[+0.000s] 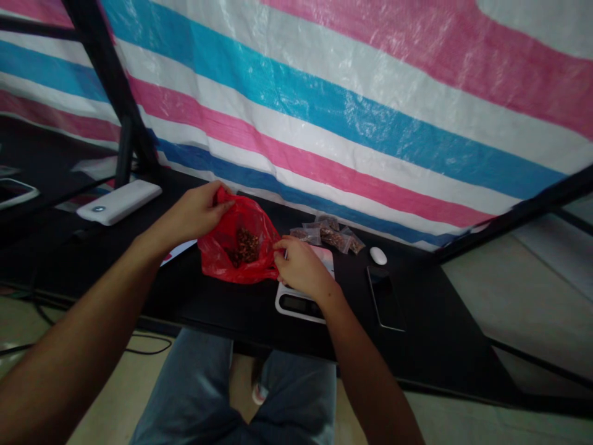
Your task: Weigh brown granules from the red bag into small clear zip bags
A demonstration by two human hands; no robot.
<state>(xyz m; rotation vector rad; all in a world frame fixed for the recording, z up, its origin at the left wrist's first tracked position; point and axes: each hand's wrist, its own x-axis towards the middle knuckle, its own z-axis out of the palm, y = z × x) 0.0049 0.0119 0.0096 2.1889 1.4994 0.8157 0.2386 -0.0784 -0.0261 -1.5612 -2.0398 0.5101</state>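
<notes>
— Scene?
— Black surface [430,346], white digital scale [299,303] on it, red plastic bag [236,250] just left of the scale.
— Hands?
— Both closed on the bag: left hand [194,213] gripping the top edge, right hand [301,269] pinching the side.
— Inside?
— Dried brown pieces [245,246], heaped low. Beyond, small clear packets [327,233].

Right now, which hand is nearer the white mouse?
The right hand, left of the white mouse with a gap. The left hand is farther left, beyond the red plastic bag.
</notes>
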